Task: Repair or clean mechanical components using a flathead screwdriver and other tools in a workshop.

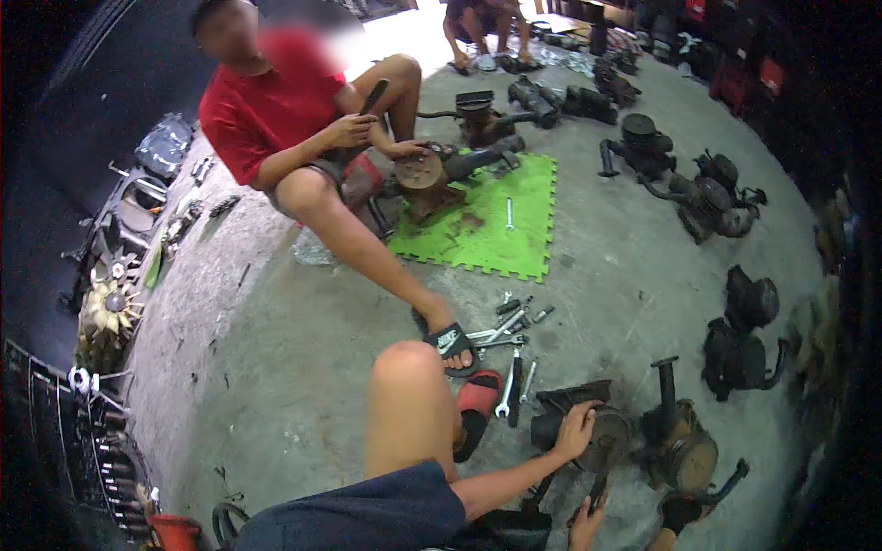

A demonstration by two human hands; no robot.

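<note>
My left hand [577, 432] lies with its fingers stretched along the rim of a dark, greasy metal machine part with a round face [613, 439]. Low in the view, my right hand [588, 522] is closed around a dark, slim hand tool [600, 485], whose upper end reaches the round face. The tool's exact kind is unclear. Close on the right stands a similar machine part [691, 461] with a rusty disc and a pipe stub. My bent left knee [409, 395] rises beside my left arm.
Wrenches [503, 390] and sockets lie beyond my left foot. Across from me, a person in a red shirt [276, 110] works on a machine part [421, 172] over a green foam mat [487, 243]. More greasy parts [707, 197] line the right side. A fan [112, 301] is at left.
</note>
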